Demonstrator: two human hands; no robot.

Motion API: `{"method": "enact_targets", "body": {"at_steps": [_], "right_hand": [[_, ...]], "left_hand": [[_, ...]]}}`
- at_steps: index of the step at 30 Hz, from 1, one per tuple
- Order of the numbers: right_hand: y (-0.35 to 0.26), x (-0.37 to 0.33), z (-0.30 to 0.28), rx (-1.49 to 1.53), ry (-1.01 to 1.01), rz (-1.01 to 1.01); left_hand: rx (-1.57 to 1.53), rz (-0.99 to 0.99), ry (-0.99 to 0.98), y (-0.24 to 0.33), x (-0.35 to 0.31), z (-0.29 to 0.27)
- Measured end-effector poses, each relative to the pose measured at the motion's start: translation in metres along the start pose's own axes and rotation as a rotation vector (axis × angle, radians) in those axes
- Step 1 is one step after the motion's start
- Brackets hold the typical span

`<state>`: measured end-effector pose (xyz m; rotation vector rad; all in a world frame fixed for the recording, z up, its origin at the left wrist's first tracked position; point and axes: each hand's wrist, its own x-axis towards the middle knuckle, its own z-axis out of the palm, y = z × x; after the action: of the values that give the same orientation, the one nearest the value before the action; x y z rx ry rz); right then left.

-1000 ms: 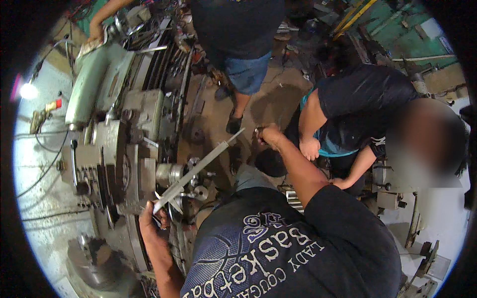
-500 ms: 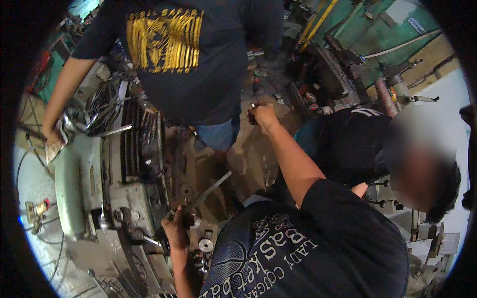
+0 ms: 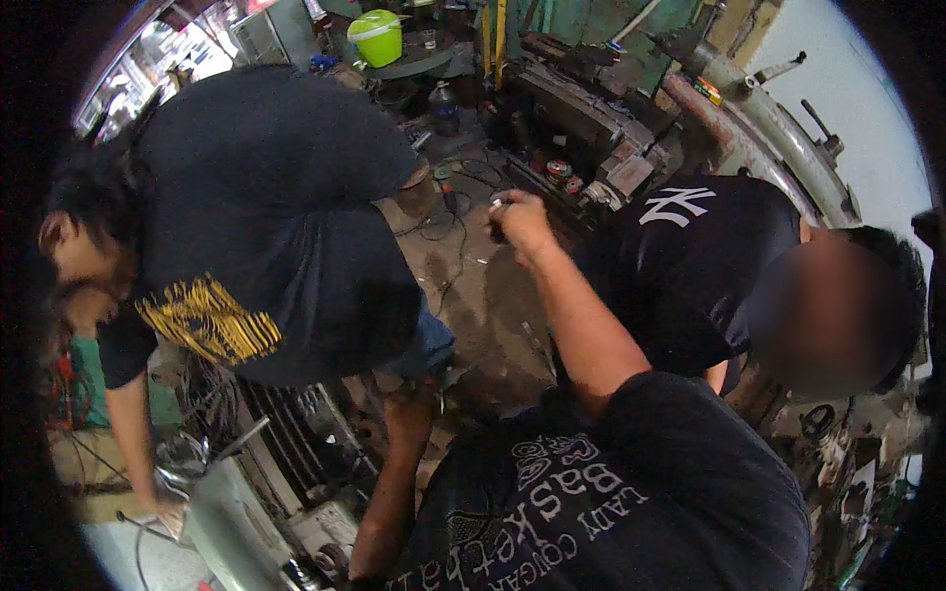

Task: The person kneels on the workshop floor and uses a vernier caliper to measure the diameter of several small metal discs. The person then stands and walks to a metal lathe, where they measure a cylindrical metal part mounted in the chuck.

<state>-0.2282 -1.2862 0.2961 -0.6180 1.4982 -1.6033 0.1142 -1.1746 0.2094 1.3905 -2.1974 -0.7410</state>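
Note:
My left hand (image 3: pixel 409 406), dark and blurred, is beside the blue shorts (image 3: pixel 426 340) of a co-worker who bends over to the left. Its fingers cannot be made out, and no metal strip shows in it. My right hand (image 3: pixel 522 225) is held out at mid-picture above the floor, its fingers curled closed. A small pale tip (image 3: pixel 498 203) shows at those fingers, too small to name. At the far left, the co-worker's hand (image 3: pixel 168 507) rests on a rounded pale green machine cover (image 3: pixel 232 522).
A second person in a black shirt (image 3: pixel 680 266) bends close on my right. Behind stand a greasy machine (image 3: pixel 581 108), a lime green bucket (image 3: pixel 376 39) and a dark bottle (image 3: pixel 444 110). Cables (image 3: pixel 455 212) lie on the floor. Black ribbed machine ways (image 3: pixel 296 424) are at lower left.
The view has swung. My left hand, which held a long flat metal strip, is now by the co-worker's shorts, and the strip is out of sight. The co-worker leans further left.

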Motion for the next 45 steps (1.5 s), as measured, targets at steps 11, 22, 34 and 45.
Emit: {"method": "enact_targets", "body": {"at_steps": [11,22,34,45], "right_hand": [[-0.151,0.144,-0.109,0.422,0.331,-0.433],[-0.154,0.334,-0.152,0.193,0.190,-0.136],[-0.124,0.360,-0.175,-0.546,0.417,0.081],[0.062,0.386,-0.209,-1.411,-0.194,-0.027]], "left_hand": [[0.463,0.333,-0.441,0.092,0.299,0.114],[0.076,-0.063,-0.628,0.110,0.577,0.182],[0.077,-0.221,-0.480,-0.064,0.746,0.217],[-0.300,-0.696,-0.608,-0.112,0.778,0.146]]}}
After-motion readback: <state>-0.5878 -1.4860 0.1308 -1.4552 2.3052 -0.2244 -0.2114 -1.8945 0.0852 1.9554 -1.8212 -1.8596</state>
